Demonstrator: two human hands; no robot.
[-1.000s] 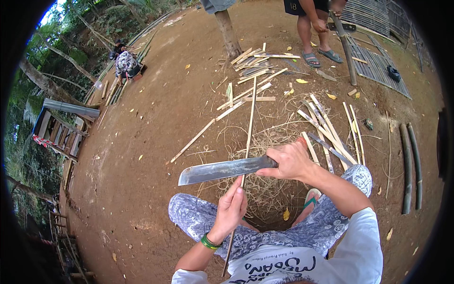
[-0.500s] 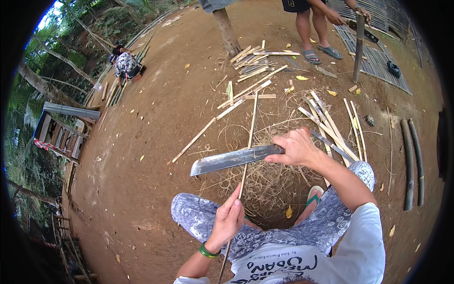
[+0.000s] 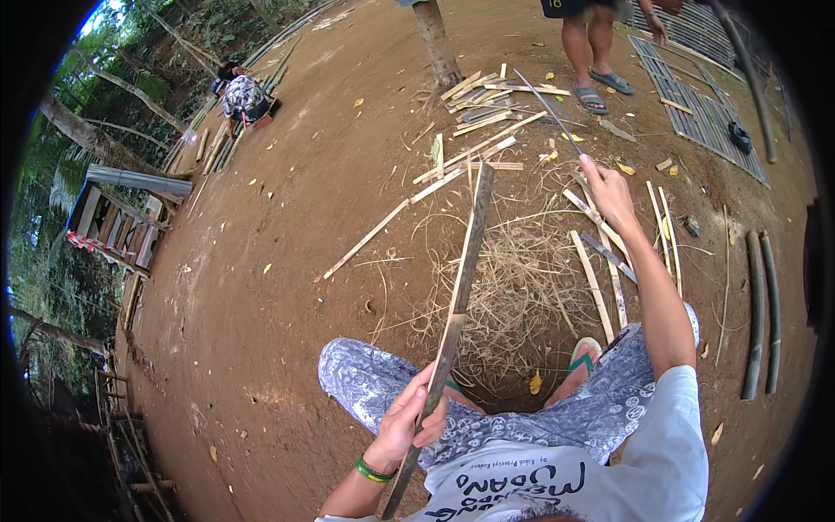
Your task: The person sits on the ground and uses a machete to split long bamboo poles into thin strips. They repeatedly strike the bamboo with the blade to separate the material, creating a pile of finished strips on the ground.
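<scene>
My left hand point(image 3: 409, 416) is closed around the lower part of a long bamboo strip point(image 3: 461, 287). The strip slants up and away, its dark outer side and pale cut edge both visible. Out to the front right, my right hand point(image 3: 611, 196) grips a machete by its handle. The machete blade point(image 3: 552, 113) appears almost edge-on, a thin line pointing up and to the left, apart from the strip. Between my feet lies a tangled heap of bamboo shavings point(image 3: 513, 296).
Split bamboo pieces point(image 3: 483, 104) are piled by a tree trunk point(image 3: 435, 43). More strips point(image 3: 594, 270) lie beside the shavings. Two dark poles point(image 3: 753, 322) rest at right. A person in sandals point(image 3: 590, 97) stands ahead near a slatted bamboo panel point(image 3: 696, 104); another person point(image 3: 243, 97) crouches far left.
The machete has moved off the strip, up and to the right, and turned edge-on. The strip in my left hand now shows a broader, darker side. The standing person's post has shifted right.
</scene>
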